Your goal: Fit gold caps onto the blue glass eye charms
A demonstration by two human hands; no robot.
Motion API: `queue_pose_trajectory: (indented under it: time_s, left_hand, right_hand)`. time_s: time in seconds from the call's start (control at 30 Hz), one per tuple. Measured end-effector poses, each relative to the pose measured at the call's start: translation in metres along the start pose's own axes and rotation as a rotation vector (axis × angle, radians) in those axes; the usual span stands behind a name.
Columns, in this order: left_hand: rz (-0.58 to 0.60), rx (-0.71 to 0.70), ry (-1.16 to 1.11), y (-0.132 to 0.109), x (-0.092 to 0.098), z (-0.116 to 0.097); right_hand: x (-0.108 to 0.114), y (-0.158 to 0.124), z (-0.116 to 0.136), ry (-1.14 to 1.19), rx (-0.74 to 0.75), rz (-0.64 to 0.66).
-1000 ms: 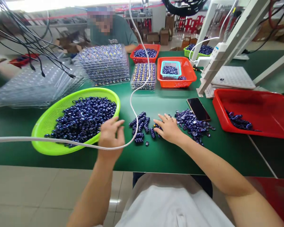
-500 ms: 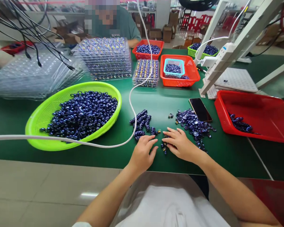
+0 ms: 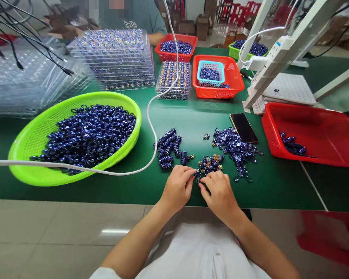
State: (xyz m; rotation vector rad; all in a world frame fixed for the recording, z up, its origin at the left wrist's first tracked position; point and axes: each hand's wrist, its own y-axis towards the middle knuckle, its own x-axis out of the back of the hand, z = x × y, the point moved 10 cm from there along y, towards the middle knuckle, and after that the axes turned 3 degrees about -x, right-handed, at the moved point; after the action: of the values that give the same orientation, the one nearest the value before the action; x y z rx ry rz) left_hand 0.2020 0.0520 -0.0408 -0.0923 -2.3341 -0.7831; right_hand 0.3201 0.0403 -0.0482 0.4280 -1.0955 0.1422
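My left hand (image 3: 178,184) is closed in a pinch, its fingertips on a small shiny dark-blue part (image 3: 196,174). Opposite it, my right hand (image 3: 220,190) also pinches, thumb and fingers closed at another small blue part (image 3: 198,180); the exact shapes are too small to make out. Just beyond the fingers lies a loose heap of blue and gold parts (image 3: 209,164). Left of it are ridged rows of stacked blue pieces (image 3: 169,144), with a short row ending in a gold piece (image 3: 186,157). A spread of flat blue pieces (image 3: 235,147) lies to the right.
A green basket (image 3: 17,155) full of blue ring-like parts stands left, crossed by a white cable (image 3: 128,173). A phone (image 3: 244,128) and red tray (image 3: 322,155) are right. Behind are stacked clear trays (image 3: 125,69), an orange basket (image 3: 218,93), a metal post (image 3: 279,66) and a person (image 3: 133,17).
My right hand has drawn back toward me from over the blue and gold heap, uncovering it, and its fingers have closed near my left fingertips. The camera view has shifted slightly.
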Motion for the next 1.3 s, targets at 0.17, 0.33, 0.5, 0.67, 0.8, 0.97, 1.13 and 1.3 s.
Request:
queue_pose_trajectory:
  time_s: [0.17,0.33,0.5,0.67,0.8,0.97,1.13,1.3]
  left_hand:
    - [0.027,0.071,-0.193,0.001,-0.002,-0.005]
    - [0.133,0.261,-0.58,0.003,-0.022,-0.008]
    - [0.196,0.513,-0.885,0.001,-0.048,-0.003]
    - [0.295,0.769,-1.258,-0.01,-0.077,-0.005]
    - [0.343,0.863,-1.374,-0.017,-0.089,-0.008]
    - [0.312,0.908,-1.323,-0.022,-0.089,-0.003]
    - [0.284,0.921,-1.185,-0.024,-0.085,-0.005]
    - [0.234,0.791,-1.01,-0.02,-0.075,-0.012]
  right_hand:
    - [0.027,-0.001,-0.023,0.29,-0.091,-0.11]
    - [0.025,-0.012,-0.044,0.721,-0.233,-0.037]
    - [0.024,-0.021,-0.056,0.871,-0.287,-0.044]
    - [0.041,-0.021,-0.037,0.731,-0.017,0.001]
    - [0.054,-0.022,-0.03,0.575,0.128,-0.103]
    - [0.056,-0.026,-0.042,0.584,0.04,-0.217]
    - [0.05,-0.027,-0.046,0.514,-0.054,-0.221]
    - [0.05,-0.025,-0.039,0.426,-0.028,-0.137]
